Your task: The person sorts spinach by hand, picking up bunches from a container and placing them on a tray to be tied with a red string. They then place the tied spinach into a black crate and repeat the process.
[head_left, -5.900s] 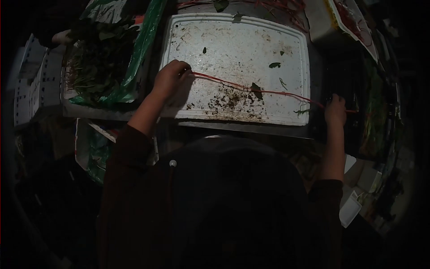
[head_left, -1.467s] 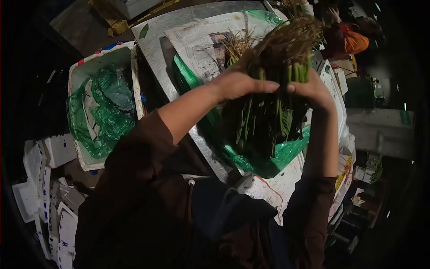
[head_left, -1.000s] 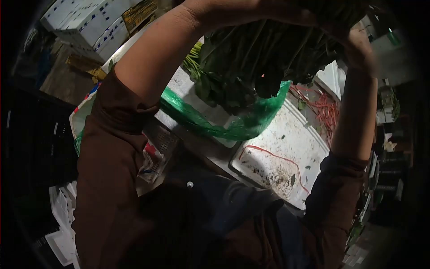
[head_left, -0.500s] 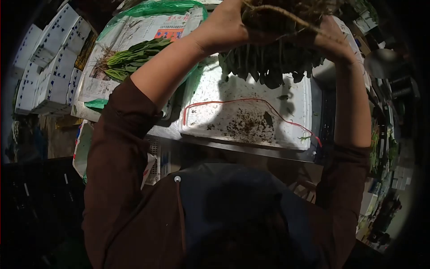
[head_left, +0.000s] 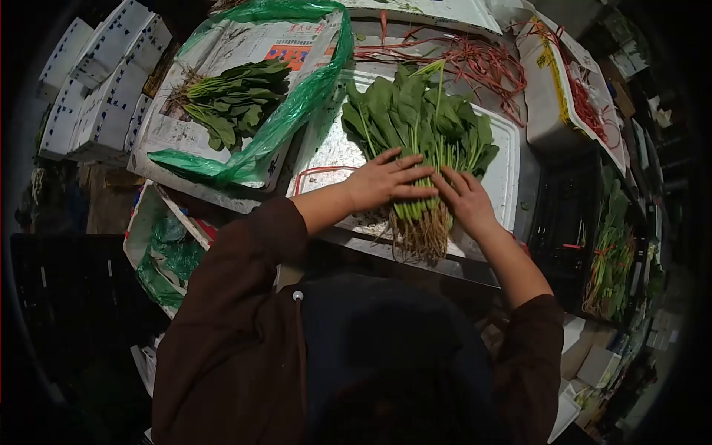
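A large bunch of spinach (head_left: 415, 119) lies on the white foam board (head_left: 326, 152), its leaves pointing away from me and its brown roots (head_left: 420, 236) toward me. From the left, my left hand (head_left: 389, 182) lies across the stems, its fingers over the top of the bunch. My right hand (head_left: 466, 199) presses in from the right side, fingers curved onto the stems. Between them the two hands hold the bunch; their thumbs are hidden. Part of a red tie (head_left: 317, 170) shows on the board left of the bunch, and the rest is covered.
At left, a smaller spinach bunch (head_left: 237, 96) rests on newspaper (head_left: 222, 48) edged by green plastic (head_left: 322, 93). Red ties (head_left: 486, 67) lie tangled behind the board. A foam box (head_left: 541, 89) and a black crate (head_left: 567, 215) stand at right. White boxes (head_left: 104, 89) are stacked far left.
The spinach bunch has come down from high in front of me onto the board, over the dirt and part of the red tie. It now lies roots toward me, and both hands came down with it.
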A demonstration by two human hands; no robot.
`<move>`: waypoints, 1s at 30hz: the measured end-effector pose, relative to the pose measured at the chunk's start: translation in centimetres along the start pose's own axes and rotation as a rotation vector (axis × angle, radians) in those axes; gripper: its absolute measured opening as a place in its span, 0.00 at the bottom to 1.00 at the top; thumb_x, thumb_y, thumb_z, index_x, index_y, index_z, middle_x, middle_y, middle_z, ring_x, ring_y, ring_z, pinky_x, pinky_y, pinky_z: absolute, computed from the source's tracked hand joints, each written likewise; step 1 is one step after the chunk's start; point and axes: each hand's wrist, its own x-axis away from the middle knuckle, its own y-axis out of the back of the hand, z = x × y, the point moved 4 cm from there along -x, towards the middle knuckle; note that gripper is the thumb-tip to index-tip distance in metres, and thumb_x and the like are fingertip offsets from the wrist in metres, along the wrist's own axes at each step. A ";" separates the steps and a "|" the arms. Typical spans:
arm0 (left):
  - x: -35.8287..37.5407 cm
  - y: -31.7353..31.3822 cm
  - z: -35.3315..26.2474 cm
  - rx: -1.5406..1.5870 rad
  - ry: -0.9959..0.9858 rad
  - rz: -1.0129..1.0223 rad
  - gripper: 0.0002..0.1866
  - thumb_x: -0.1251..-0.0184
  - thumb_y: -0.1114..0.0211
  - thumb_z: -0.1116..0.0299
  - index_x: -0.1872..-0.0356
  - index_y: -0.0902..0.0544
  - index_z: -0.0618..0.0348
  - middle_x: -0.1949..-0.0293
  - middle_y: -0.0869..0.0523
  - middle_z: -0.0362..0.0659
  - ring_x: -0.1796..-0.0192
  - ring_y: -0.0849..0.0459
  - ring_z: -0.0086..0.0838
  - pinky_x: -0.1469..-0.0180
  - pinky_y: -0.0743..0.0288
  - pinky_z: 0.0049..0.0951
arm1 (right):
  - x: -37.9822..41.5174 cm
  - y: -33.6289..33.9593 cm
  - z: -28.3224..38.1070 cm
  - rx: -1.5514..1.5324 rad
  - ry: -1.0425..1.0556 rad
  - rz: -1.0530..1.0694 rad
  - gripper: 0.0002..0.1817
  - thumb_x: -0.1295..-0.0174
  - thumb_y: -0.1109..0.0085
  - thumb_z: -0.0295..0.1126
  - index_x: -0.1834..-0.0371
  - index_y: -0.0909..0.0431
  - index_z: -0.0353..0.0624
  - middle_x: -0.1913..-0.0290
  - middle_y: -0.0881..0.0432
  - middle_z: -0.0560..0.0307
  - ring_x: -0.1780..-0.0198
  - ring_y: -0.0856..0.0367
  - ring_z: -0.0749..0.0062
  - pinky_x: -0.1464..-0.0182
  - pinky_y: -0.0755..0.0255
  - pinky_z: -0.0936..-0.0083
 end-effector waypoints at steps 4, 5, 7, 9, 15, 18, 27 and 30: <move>0.4 0.4 -1.3 -0.010 0.046 0.116 0.39 0.44 0.45 0.73 0.31 0.42 0.25 0.30 0.40 0.37 0.29 0.40 0.36 0.30 0.46 0.49 | -0.2 2.8 1.0 0.053 -0.056 0.259 0.36 0.48 0.45 0.25 0.32 0.37 0.58 0.36 0.32 0.57 0.45 0.29 0.56 0.44 0.30 0.66; 0.6 0.6 -1.5 -0.004 0.047 0.113 0.39 0.44 0.45 0.73 0.31 0.42 0.25 0.30 0.40 0.37 0.29 0.40 0.36 0.30 0.46 0.49 | -1.0 4.2 0.9 0.055 -0.056 0.266 0.36 0.48 0.45 0.25 0.32 0.37 0.58 0.36 0.32 0.57 0.45 0.29 0.56 0.44 0.30 0.66; 0.8 1.0 -1.6 0.003 0.066 0.152 0.37 0.41 0.47 0.71 0.31 0.44 0.25 0.30 0.40 0.40 0.28 0.41 0.39 0.30 0.47 0.51 | -3.6 5.8 -0.4 -0.155 -0.112 0.408 0.36 0.48 0.47 0.21 0.33 0.36 0.59 0.37 0.30 0.55 0.43 0.29 0.54 0.43 0.31 0.64; 1.4 1.3 -1.7 -0.028 0.068 0.171 0.36 0.41 0.47 0.70 0.31 0.43 0.26 0.30 0.39 0.40 0.28 0.41 0.39 0.31 0.47 0.51 | -8.0 6.2 -3.7 -0.132 -0.177 0.229 0.35 0.49 0.50 0.17 0.35 0.34 0.59 0.38 0.29 0.57 0.41 0.30 0.53 0.43 0.30 0.62; 2.8 1.4 -2.2 0.035 0.157 0.103 0.37 0.43 0.44 0.72 0.32 0.40 0.28 0.29 0.41 0.39 0.30 0.39 0.40 0.32 0.44 0.52 | -20.3 -1.8 -14.4 0.321 -0.188 -0.041 0.30 0.43 0.51 0.24 0.36 0.35 0.61 0.35 0.32 0.62 0.39 0.30 0.57 0.43 0.30 0.63; 3.4 1.7 -2.3 0.081 0.193 0.115 0.41 0.46 0.42 0.73 0.30 0.43 0.27 0.28 0.44 0.37 0.29 0.40 0.40 0.32 0.44 0.53 | -22.9 -5.8 -16.5 0.404 -0.263 0.107 0.27 0.39 0.53 0.30 0.34 0.36 0.62 0.33 0.33 0.63 0.36 0.33 0.58 0.39 0.33 0.60; 4.6 2.0 -1.6 0.163 0.169 0.123 0.36 0.44 0.41 0.70 0.32 0.39 0.30 0.28 0.42 0.36 0.28 0.43 0.40 0.30 0.48 0.53 | -23.6 -4.0 -17.9 0.431 -0.167 0.398 0.13 0.38 0.52 0.34 0.51 0.32 0.47 0.50 0.22 0.50 0.47 0.23 0.53 0.48 0.29 0.55; 4.7 1.8 -1.5 0.163 0.153 0.135 0.36 0.44 0.41 0.69 0.32 0.39 0.30 0.28 0.42 0.37 0.28 0.43 0.41 0.30 0.48 0.54 | -22.8 3.6 -18.7 0.548 -0.287 0.238 0.12 0.39 0.50 0.34 0.54 0.33 0.43 0.57 0.20 0.45 0.53 0.20 0.50 0.58 0.26 0.53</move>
